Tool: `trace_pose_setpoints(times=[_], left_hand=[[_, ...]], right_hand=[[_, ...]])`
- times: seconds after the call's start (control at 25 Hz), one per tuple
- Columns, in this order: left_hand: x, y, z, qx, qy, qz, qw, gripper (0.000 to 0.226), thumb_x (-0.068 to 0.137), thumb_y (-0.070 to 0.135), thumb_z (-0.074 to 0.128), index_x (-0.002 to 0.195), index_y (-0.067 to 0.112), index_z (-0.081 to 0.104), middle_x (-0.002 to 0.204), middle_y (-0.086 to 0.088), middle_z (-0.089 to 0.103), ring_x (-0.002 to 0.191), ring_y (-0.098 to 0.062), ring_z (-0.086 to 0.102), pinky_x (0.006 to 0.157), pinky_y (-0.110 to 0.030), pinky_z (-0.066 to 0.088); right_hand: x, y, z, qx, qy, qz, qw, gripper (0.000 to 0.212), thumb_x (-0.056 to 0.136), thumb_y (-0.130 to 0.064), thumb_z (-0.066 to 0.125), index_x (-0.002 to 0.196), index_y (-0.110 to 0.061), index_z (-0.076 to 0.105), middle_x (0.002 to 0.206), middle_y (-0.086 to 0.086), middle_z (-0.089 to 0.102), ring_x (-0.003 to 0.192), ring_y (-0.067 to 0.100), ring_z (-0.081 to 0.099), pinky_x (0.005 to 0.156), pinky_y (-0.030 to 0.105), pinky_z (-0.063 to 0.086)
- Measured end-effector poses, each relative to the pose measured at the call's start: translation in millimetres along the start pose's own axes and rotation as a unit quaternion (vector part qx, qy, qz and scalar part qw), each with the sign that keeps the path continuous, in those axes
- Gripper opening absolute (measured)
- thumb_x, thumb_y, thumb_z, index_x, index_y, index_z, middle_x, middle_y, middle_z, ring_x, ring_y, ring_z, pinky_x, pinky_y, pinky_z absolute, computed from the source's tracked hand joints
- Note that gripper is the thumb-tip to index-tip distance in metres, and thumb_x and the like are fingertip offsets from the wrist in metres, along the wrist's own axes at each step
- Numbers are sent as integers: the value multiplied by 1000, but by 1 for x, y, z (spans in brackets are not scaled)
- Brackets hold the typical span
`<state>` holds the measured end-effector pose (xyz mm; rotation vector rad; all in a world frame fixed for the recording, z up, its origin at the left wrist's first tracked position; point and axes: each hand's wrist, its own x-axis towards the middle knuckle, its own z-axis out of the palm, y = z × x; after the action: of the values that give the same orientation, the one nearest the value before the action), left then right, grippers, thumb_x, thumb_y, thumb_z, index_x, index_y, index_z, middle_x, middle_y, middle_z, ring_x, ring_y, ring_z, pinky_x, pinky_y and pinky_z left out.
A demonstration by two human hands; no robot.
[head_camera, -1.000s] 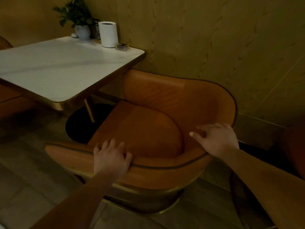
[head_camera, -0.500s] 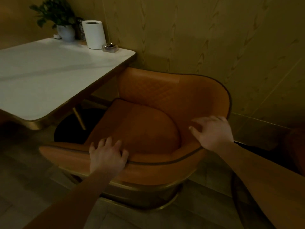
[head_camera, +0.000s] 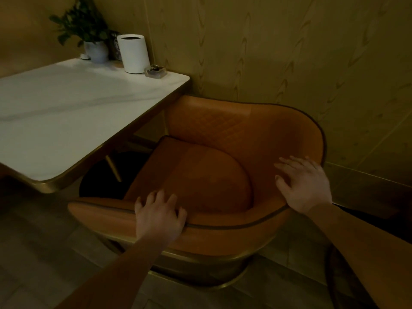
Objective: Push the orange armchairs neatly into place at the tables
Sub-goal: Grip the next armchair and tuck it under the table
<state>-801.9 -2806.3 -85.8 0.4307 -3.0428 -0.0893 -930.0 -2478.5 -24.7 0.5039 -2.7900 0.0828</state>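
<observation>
An orange armchair (head_camera: 207, 175) with a quilted inner back and a gold metal base stands beside the white marble table (head_camera: 66, 112), its seat front just under the table's near corner. My left hand (head_camera: 158, 215) lies over the chair's near rim, fingers curled onto its inner side. My right hand (head_camera: 303, 184) rests spread on the curved backrest rim at the right. The table's dark round foot (head_camera: 104, 177) shows under the top, in front of the seat.
On the table's far end by the wall stand a potted plant (head_camera: 89, 34), a white cylindrical container (head_camera: 133, 52) and a small glass ashtray (head_camera: 156, 71). A wood-panelled wall (head_camera: 289, 63) runs close behind the chair. A dark rounded object (head_camera: 347, 277) sits at the lower right.
The chair has shifted toward the table, its seat front now closer to the table edge. Both hands stay on the rim; the view has swung slightly.
</observation>
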Motion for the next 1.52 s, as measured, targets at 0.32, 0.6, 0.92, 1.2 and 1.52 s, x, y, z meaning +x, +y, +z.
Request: trace_pose_setpoints(times=[0.32,0.6,0.92,1.2,1.52], left_hand=[[21,14,0,-6,7,-20,1000,50,88,54,24,124,34,52,138,-2,51,131,-25,42,110,-57,29],[36,17,2,0,-8,-33,999,53,88,53,23,128,33,52,139,-5,50,132,-27,40,113,-58,25],[49,22,-3,24,-51,-49,997,55,91,52,19,138,33,40,150,-11,37,141,-35,29,115,-65,15],[47,26,-7,-7,-72,-104,992,56,98,55,16,147,31,29,161,-13,17,149,-40,9,117,-64,5],[-23,11,-55,-76,-90,-35,992,61,92,62,19,144,34,31,157,-6,25,148,-32,14,119,-57,12]], right_hand=[[25,14,9,14,6,-16,1000,57,91,-55,30,127,-27,65,138,-3,59,132,19,48,117,42,22],[38,19,13,22,21,-22,999,54,91,-51,33,126,-26,65,135,-2,61,129,19,51,118,42,22],[49,19,14,5,7,-15,1000,53,91,-49,37,124,-20,67,127,4,66,125,23,53,118,41,22],[58,16,10,-51,-34,-9,998,45,92,-46,42,119,-20,68,123,6,67,122,25,53,117,43,23],[64,1,-19,-84,-226,-11,970,66,98,-63,22,141,-21,48,146,9,49,137,31,36,118,49,16]])
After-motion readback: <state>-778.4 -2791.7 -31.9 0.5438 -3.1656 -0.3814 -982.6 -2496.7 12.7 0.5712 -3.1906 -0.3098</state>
